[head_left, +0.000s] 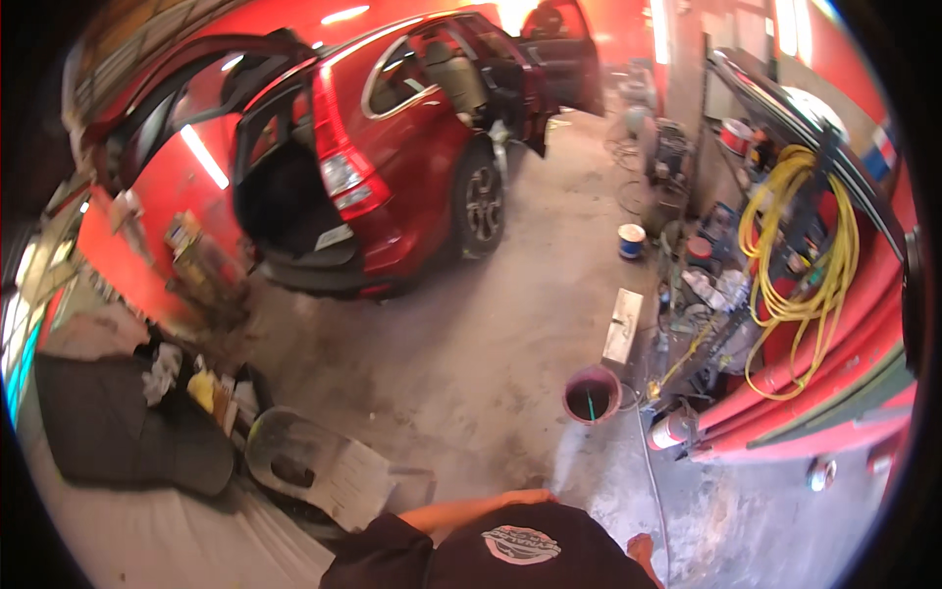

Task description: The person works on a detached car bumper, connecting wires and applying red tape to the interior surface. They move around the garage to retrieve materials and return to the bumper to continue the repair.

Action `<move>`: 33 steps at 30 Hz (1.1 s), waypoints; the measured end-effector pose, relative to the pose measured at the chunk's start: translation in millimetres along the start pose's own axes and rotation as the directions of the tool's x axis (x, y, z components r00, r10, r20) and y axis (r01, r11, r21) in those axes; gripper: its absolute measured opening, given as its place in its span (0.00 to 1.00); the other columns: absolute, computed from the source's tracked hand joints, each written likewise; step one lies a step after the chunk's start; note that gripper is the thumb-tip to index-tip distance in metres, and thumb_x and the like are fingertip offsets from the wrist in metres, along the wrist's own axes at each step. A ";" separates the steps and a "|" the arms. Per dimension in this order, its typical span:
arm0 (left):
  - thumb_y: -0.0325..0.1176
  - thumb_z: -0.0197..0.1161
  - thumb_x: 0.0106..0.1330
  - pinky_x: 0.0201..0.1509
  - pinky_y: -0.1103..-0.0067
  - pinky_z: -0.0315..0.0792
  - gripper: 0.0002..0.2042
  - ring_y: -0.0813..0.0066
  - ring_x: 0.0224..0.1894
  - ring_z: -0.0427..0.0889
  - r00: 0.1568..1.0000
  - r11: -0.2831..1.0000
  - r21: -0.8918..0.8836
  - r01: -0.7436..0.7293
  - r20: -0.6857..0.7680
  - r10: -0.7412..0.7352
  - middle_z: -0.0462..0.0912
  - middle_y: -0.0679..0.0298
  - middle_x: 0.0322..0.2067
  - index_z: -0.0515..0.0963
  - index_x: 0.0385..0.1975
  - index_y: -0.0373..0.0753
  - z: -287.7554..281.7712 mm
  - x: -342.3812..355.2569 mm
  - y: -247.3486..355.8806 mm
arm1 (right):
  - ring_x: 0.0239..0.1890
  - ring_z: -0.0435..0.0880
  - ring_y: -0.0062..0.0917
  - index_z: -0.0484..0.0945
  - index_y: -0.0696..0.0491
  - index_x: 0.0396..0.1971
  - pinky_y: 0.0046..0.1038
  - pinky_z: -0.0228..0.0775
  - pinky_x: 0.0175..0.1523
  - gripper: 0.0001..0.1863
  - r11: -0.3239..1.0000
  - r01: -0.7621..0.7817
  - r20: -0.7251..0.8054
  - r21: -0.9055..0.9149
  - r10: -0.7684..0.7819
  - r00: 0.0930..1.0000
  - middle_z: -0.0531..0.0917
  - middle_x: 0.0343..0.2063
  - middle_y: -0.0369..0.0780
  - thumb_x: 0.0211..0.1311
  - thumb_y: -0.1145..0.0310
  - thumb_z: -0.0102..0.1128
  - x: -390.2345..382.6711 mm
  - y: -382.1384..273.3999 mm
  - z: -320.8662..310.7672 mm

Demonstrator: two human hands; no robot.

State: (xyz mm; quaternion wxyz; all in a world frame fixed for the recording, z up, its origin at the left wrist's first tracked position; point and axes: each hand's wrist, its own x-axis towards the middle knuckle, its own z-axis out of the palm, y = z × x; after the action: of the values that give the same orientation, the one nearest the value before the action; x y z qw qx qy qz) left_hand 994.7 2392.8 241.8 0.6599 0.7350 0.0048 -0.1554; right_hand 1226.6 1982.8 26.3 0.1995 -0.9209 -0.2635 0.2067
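Note:
My left forearm reaches across the front of my dark shirt [461,560], and my left hand [530,497] is at the shirt's upper edge. Its fingers are blurred, so I cannot tell whether they grip anything. Lower down on the right, my right hand [640,546] looks curled closed beside my body; anything inside it is too small to make out. A thin hose [652,481] runs along the floor close to that hand. Nearest to my left arm is a worn grey plastic chair [358,481]. Ahead on the floor stands a reddish bucket [569,393] with dark contents and a green stick.
A dark red car [412,196] stands ahead, its tailgate and a door open. Tools and a coiled yellow hose [760,236] crowd the right side, above red panels [785,383]. A long pale box [622,326] and a blue can [631,241] lie along the floor. A black panel [128,422] lies left.

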 end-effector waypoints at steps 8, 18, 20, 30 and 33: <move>0.39 0.62 0.66 0.46 0.72 0.74 0.18 0.67 0.44 0.82 0.968 0.995 0.004 0.099 -0.231 -0.095 0.84 0.53 0.43 0.78 0.50 0.33 -3.7 -48.7 -16.3 | 0.20 0.82 0.30 0.82 0.61 0.24 0.28 0.72 0.23 0.12 0.915 0.324 0.405 0.241 -0.399 0.823 0.83 0.19 0.45 0.57 0.70 0.52 66.1 -135.1 -40.4; 0.40 0.61 0.62 0.49 0.69 0.74 0.18 0.60 0.45 0.83 0.603 0.971 -0.143 0.192 -0.763 -0.232 0.85 0.51 0.41 0.80 0.45 0.32 -61.9 -219.8 -39.6 | 0.21 0.82 0.27 0.81 0.63 0.25 0.26 0.73 0.23 0.11 0.873 0.421 0.593 0.246 -0.479 0.647 0.82 0.18 0.44 0.58 0.72 0.52 134.6 -371.5 4.5; 0.39 0.60 0.63 0.50 0.68 0.74 0.17 0.58 0.45 0.83 0.467 0.969 -0.118 0.216 -0.859 -0.209 0.84 0.50 0.40 0.80 0.44 0.32 -72.1 -255.2 -58.7 | 0.21 0.82 0.26 0.81 0.63 0.26 0.25 0.74 0.24 0.11 0.839 0.466 0.620 0.281 -0.529 0.579 0.81 0.17 0.44 0.58 0.73 0.52 146.0 -425.8 19.0; 0.37 0.60 0.65 0.44 0.71 0.76 0.15 0.66 0.39 0.85 0.273 0.820 -0.555 0.141 -0.775 -0.571 0.86 0.57 0.37 0.79 0.47 0.35 -166.4 -341.1 -61.6 | 0.17 0.82 0.29 0.81 0.61 0.21 0.32 0.71 0.24 0.15 0.663 0.719 0.573 0.208 -0.679 0.459 0.81 0.14 0.45 0.60 0.66 0.55 242.3 -654.7 132.8; 0.37 0.61 0.65 0.45 0.72 0.76 0.16 0.69 0.40 0.85 0.228 0.833 -0.552 -0.040 -0.817 -0.531 0.86 0.57 0.36 0.79 0.48 0.35 -182.6 -324.9 -89.4 | 0.16 0.80 0.27 0.81 0.61 0.22 0.30 0.71 0.23 0.13 0.868 0.404 0.705 0.290 -0.479 0.523 0.80 0.14 0.43 0.61 0.69 0.52 230.9 -730.6 126.3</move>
State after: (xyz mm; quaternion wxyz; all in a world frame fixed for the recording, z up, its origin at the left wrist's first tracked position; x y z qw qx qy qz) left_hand 707.1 2646.2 246.3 0.6392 0.4838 0.5569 0.2174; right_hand 1050.0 2717.5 205.4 0.1574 -0.6405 -0.5368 0.5262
